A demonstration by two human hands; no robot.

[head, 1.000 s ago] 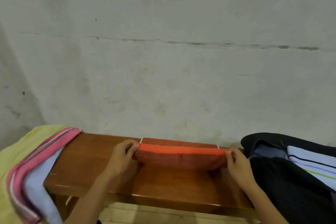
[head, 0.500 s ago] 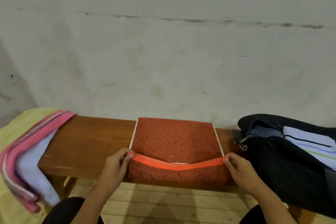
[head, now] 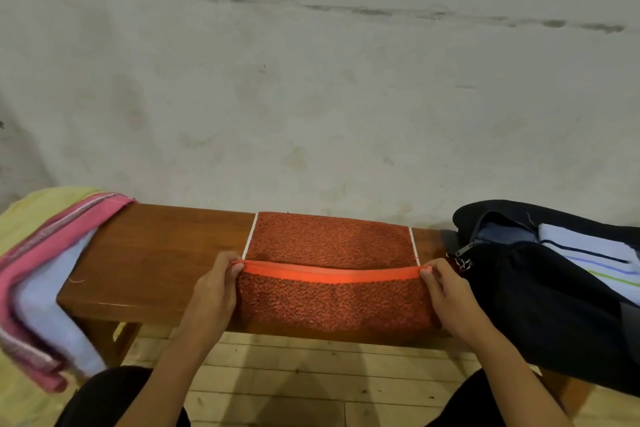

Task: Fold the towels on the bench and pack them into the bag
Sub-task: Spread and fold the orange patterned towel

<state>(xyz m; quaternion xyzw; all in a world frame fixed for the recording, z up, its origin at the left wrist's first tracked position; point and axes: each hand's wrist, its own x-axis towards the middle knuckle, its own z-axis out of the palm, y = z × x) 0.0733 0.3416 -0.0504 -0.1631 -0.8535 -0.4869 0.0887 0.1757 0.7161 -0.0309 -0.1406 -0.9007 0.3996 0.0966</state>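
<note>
1. Since a second ago: orange towel [head: 332, 274] went from a narrow bundle held at the bench's far edge to mostly spread out. Both hands came toward the bench's near edge with the bright orange hem [head: 329, 273]. Half a second ago the hem sagged in the middle; now it runs nearly straight between the hands.
2. Left end of wooden bench [head: 152, 263]: pile of towels draped over it. Yellow towel [head: 31, 215] at the bottom and farthest left, pink striped towel [head: 69, 232] on top, pale blue towel [head: 52, 308] hanging off the near edge. Unfolded, blurred at the frame edge.
3. Left hand [head: 216, 291]: thumb and fingers pinch the hem's left end, just in from the near edge.
4. Orange towel: bench centre. Far part lies flat, reaching the far edge, white edging down both sides. Near part is doubled back, hem on top, fold line along the near edge and slightly overhanging it.
5. Right hand [head: 446, 295]: pinches the hem's right end, level with the left hand.
6. Right end of bench: dark bag [head: 540, 305], zip open, its left side just beside the right hand. White striped towel [head: 588, 253] inside, partly covered by the bag's flap.
7. Pale plank floor [head: 311, 378] under the bench, stained wall [head: 311, 97] behind.
</note>
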